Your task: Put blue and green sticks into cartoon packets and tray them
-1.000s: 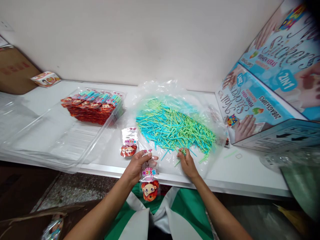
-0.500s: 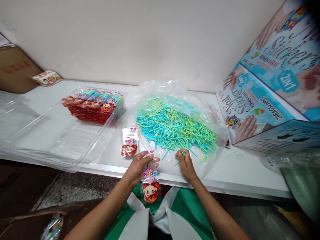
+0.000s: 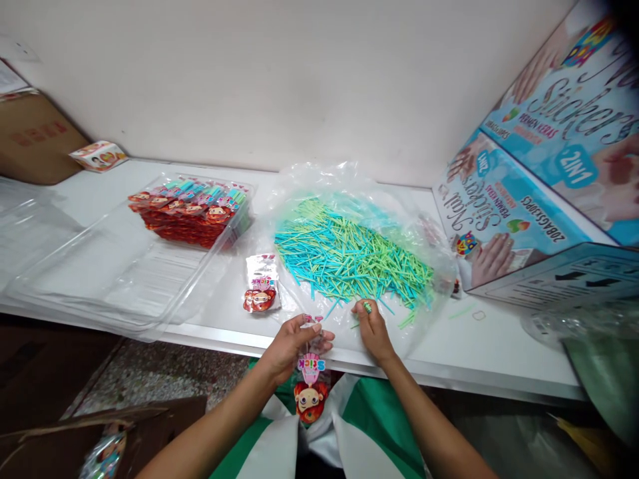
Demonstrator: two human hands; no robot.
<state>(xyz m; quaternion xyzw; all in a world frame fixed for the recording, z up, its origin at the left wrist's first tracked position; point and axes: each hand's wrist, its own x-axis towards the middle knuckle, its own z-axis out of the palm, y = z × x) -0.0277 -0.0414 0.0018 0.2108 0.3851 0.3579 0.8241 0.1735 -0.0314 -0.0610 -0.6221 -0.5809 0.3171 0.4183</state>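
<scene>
Between thumb and fingers my left hand [image 3: 294, 342] pinches the top of a clear printed pouch [image 3: 310, 389], which hangs over the table's front edge and shows a red-haired cartoon head. My right hand [image 3: 373, 327] is closed around a small bunch of green candy sticks [image 3: 368, 307], their ends showing at the fist. Just beyond it lies a heap of blue and green candy sticks [image 3: 349, 249] on a spread clear plastic bag [image 3: 319, 178]. A small stack of flat pouches [image 3: 261, 283] rests on the table left of the heap.
At the left, a clear plastic tray [image 3: 94, 279] holds rows of filled pouches [image 3: 187, 213] at its far right end. Printed blue boxes [image 3: 504, 193] stand on the right. A brown carton [image 3: 37, 143] and a small box [image 3: 98, 156] sit at the back left.
My left hand has moved slightly right and toward me, carrying the hanging pouch with it. My right hand has barely shifted and keeps its grip on the sticks.
</scene>
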